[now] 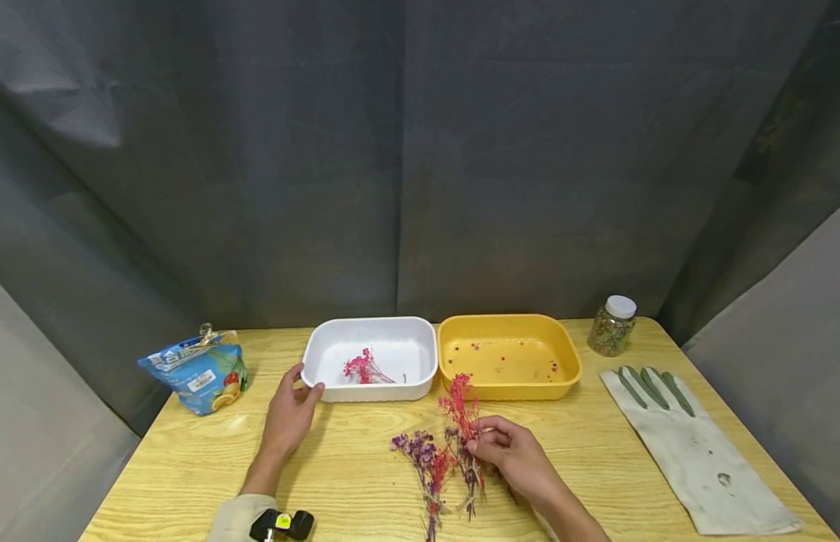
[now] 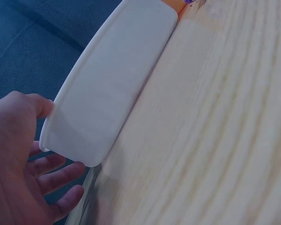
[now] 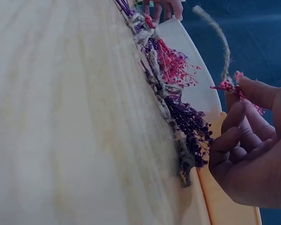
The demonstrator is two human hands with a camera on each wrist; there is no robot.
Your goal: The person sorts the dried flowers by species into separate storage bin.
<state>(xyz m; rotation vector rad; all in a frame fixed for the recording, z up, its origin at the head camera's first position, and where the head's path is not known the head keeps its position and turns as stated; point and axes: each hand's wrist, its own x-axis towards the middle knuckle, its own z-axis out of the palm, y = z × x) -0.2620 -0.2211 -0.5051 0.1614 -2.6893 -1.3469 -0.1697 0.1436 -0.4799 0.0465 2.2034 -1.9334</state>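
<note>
My left hand [image 1: 289,414] holds the near left corner of a white plastic tray [image 1: 372,393], thumb at the front rim and fingers around the end. Inside lies a pink dried-flower sprig [image 1: 366,366]. My right hand [image 1: 518,458] pinches the stem of a pink dried-flower sprig [image 1: 461,403] between thumb and fingertips. In the right wrist view a piece of twine [image 3: 222,40] sticks up from the pinched stem. Below it on the table lie small tied bunches of purple dried flowers [image 1: 420,450] and red ones, partly overlapping.
A yellow tray [image 1: 508,391] with loose petals stands against the white one. At the right are a lidded jar [image 1: 611,331] and a pale cloth [image 1: 718,467] with green leaf-shaped pieces. A clipped blue bag [image 1: 206,376] stands at the left. A dark curtain [image 1: 406,165] hangs behind.
</note>
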